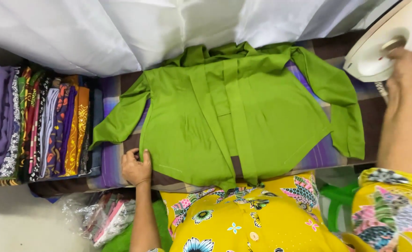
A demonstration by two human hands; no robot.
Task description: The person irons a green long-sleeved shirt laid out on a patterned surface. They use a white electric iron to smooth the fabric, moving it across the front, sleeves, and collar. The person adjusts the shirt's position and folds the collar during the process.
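Left hand (136,168) fingers pressed flat on shirt (234,116) hem, right hand (409,70) fingers wrapped round iron (383,42) held off shirt; creases remain, pressing unfinished.

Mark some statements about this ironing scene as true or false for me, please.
1. The shirt spread on the board is green. True.
2. The left hand holds the iron. False: it rests on the shirt's lower edge; the right hand is on the white iron.
3. A stack of folded patterned cloths lies to the left of the shirt. True.
4. The iron is pressing on the shirt's front. False: it is off to the right, beyond the sleeve.
5. A red sheet hangs behind the shirt. False: the cloth there is white.
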